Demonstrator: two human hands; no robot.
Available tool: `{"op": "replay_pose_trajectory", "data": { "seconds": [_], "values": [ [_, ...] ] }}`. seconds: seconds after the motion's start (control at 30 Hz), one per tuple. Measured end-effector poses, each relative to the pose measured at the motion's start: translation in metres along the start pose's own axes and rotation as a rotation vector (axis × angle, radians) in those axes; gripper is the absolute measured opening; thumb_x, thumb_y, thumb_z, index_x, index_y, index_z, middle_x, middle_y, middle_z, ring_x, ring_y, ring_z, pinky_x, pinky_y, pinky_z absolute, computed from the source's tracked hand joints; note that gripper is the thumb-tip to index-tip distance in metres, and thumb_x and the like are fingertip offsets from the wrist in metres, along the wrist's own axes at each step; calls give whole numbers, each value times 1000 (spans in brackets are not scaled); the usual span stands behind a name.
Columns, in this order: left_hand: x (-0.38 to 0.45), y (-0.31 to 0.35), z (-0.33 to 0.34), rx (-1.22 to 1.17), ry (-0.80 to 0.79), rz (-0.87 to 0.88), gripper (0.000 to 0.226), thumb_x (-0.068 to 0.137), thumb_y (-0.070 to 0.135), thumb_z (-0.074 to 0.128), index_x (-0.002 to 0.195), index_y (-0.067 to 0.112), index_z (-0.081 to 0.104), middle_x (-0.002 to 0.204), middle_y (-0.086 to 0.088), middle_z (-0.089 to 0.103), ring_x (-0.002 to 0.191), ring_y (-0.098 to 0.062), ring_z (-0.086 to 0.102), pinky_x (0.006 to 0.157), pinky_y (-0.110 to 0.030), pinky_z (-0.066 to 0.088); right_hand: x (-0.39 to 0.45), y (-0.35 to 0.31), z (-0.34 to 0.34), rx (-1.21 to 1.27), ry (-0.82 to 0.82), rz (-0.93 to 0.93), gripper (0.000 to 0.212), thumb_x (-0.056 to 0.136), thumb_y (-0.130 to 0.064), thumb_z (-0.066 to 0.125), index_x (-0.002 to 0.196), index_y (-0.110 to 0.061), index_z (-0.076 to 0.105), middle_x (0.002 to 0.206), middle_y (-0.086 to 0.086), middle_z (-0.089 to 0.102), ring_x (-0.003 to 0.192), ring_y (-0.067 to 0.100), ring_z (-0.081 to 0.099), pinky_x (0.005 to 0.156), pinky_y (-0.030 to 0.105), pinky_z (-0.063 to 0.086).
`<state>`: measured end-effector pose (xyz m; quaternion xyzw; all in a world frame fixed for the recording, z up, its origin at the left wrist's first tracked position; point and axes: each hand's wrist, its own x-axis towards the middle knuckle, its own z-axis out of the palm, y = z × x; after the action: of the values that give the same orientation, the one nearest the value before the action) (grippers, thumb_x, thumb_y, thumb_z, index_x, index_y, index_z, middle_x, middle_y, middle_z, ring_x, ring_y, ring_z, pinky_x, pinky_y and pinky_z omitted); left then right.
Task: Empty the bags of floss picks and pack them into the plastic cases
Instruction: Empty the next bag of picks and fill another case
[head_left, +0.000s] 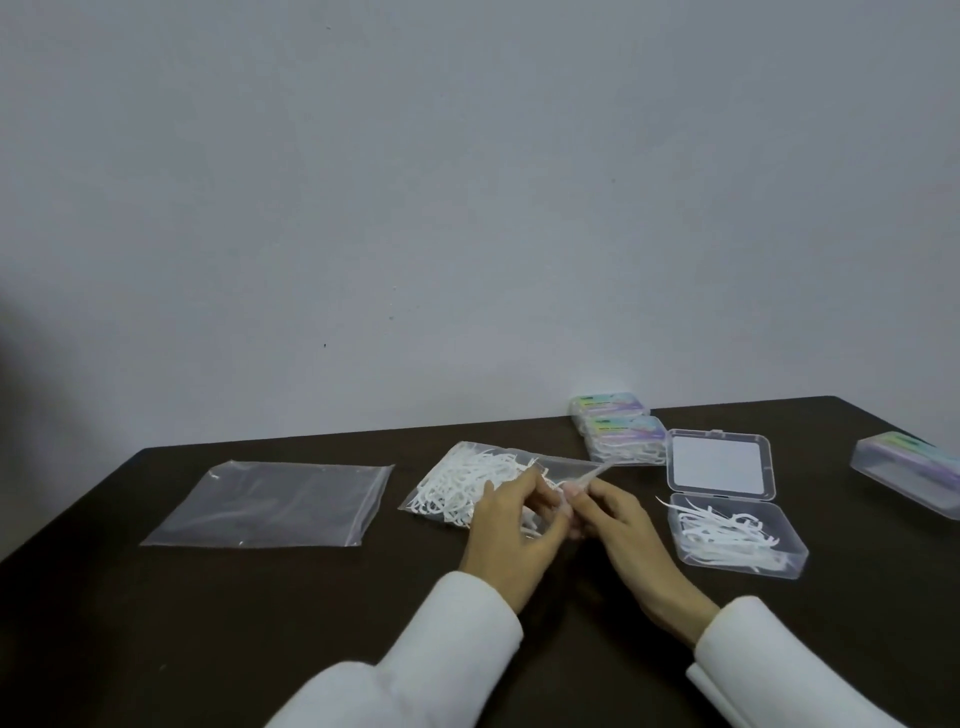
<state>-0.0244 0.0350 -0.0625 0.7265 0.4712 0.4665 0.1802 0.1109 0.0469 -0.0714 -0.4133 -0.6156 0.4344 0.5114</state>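
While both hands meet at the bag of floss picks (470, 488) mid-table (156, 623), the left hand (511, 535) has its grip pinched on the bag's open end and the right hand (618, 525) pinches it too, so far as I can tell. At 3 o'clock of them sits the open case (735, 538), partly filled. An empty bag (270, 504) lies flat at 9 o'clock. Two closed cases (621, 434) sit at 1 o'clock.

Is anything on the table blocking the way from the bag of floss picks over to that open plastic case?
Nothing visible does. The bag of floss picks lies left of the open case; only bare table and the right hand lie between. The case's lid is flipped back.
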Motion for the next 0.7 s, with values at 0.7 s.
{"op": "replay_pose_trajectory", "data": {
  "seconds": [0.7],
  "values": [
    [-1,-4,-6,-307,-109,-115,19,86,22,62,69,15,64,68,-5,69,67,-17,65,63,-23,46,-4,-6,-2,61,-126,-53,29,84,-33,53,70,-8,53,57,1,48,52,11,48,57,20,42]
  ]
}}
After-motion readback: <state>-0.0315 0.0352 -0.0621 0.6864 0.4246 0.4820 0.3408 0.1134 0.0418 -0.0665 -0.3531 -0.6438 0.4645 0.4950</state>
